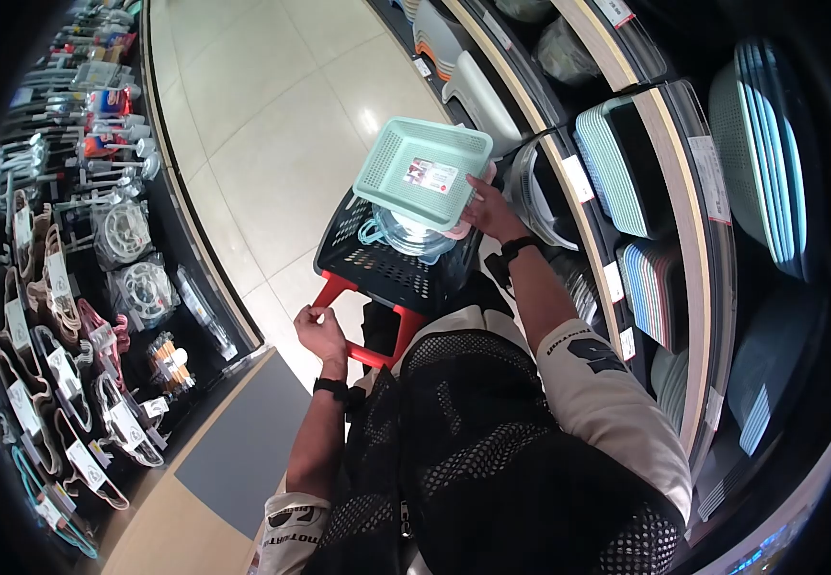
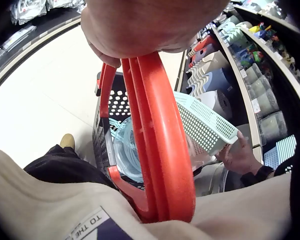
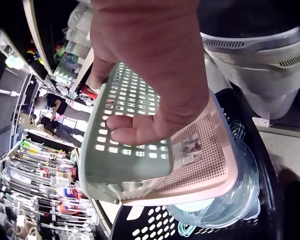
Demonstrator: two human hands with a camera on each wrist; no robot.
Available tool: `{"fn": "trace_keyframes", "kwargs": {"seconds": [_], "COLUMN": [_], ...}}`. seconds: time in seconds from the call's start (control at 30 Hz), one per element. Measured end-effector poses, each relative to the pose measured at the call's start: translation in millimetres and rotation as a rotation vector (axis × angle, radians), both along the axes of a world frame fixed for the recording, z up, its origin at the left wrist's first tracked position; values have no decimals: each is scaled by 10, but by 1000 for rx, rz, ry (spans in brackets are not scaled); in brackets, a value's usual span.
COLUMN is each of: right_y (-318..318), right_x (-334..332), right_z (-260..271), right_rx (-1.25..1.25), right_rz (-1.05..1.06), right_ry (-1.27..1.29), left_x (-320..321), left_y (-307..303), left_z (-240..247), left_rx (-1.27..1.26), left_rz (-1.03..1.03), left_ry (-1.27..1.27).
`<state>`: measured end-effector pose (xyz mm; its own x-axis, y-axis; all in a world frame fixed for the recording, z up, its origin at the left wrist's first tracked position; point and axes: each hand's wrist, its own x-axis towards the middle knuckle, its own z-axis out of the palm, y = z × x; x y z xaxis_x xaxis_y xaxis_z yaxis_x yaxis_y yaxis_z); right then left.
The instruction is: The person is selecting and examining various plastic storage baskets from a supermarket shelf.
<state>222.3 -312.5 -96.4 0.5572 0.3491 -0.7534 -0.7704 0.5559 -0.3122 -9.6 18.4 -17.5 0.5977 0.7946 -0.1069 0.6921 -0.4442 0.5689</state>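
My right hand (image 1: 492, 213) (image 3: 152, 75) grips one side of a mint-green perforated basket (image 1: 425, 172) (image 2: 205, 122) (image 3: 127, 162), which is tilted and bears a label. Under it lies a pink basket (image 3: 202, 160), mostly hidden in the head view. Both are over a dark shopping basket (image 1: 391, 273) (image 2: 102, 132), where clear bluish round containers (image 1: 406, 235) (image 2: 126, 150) (image 3: 235, 195) sit. My left hand (image 1: 322, 335) (image 2: 150, 25) has its fingers curled round the shopping basket's red handle (image 1: 404, 331) (image 2: 162, 135).
Shelves (image 1: 569, 163) with stacked baskets and tubs run along the right. Hanging packaged goods (image 1: 128, 230) line the left. Pale floor tiles (image 1: 272, 115) lie between them. In the right wrist view, people (image 3: 60, 112) are in the distance.
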Motion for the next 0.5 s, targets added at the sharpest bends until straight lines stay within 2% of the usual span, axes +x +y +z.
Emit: {"fn": "trace_keyframes", "kwargs": {"seconds": [0.07, 0.13, 0.17, 0.23, 0.27, 0.33, 0.47, 0.5], "right_y": [-26, -99, -132, -172, -148, -40, -106, -142], "right_x": [9, 43, 34, 34, 32, 15, -220, -296], "right_z": [23, -78, -86, 66, 135, 363, 685, 628], "right_rx": [-21, -125, -126, -208, -210, -405, -269, -213], "right_rz": [63, 223, 218, 450, 445, 505, 409, 376], "right_ry": [-34, -73, -76, -354, -359, -258, -310, -295], "left_x": [32, -12, -50, -63, -67, -75, -88, -86], "left_y": [-24, 35, 71, 89, 107, 134, 162, 164], "left_z": [62, -39, -106, -159, -179, -212, -195, -195], "left_rx": [22, 25, 29, -3, -34, -37, -32, -33], "left_rz": [4, -1, -2, 20, 46, 40, -8, -12], "left_ry": [36, 35, 39, 23, 11, 12, 56, 50]}}
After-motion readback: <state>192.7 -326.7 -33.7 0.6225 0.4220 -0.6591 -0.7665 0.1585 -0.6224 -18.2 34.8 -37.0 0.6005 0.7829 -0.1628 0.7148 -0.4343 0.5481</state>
